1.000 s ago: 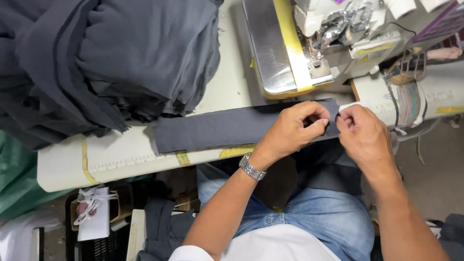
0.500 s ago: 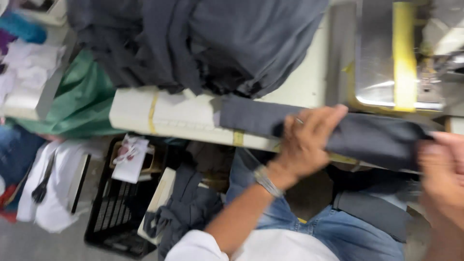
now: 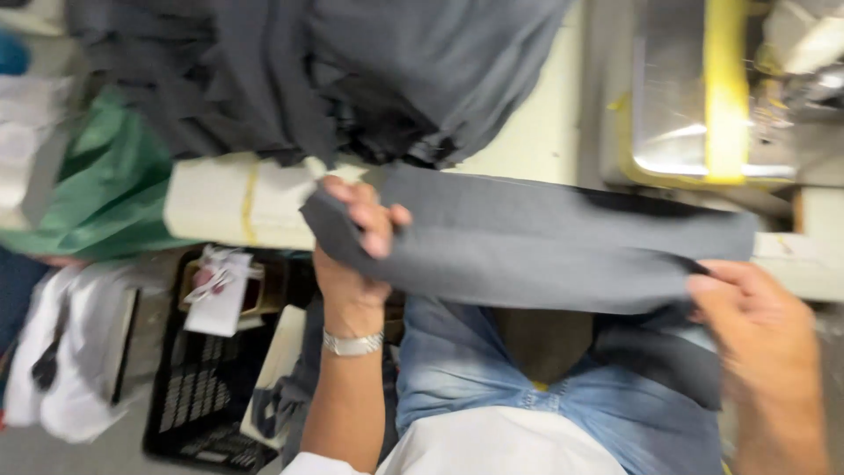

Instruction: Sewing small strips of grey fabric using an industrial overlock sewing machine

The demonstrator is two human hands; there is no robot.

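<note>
Left hand [image 3: 356, 237] and, seemingly, right hand [image 3: 756, 325] each grip an end of the grey fabric strip [image 3: 536, 242]

Long grey fabric strip [image 3: 536, 242] stretched flat above lap.

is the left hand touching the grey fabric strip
Touching. The head view shows the left hand with its fingers wrapped over the left end of the grey fabric strip, pinching it, with no gap between them.

A grey fabric strip [image 3: 536, 242] between left hand [image 3: 356, 242] and right hand [image 3: 760, 330], beside a dark cloth pile [image 3: 308, 79].
</note>
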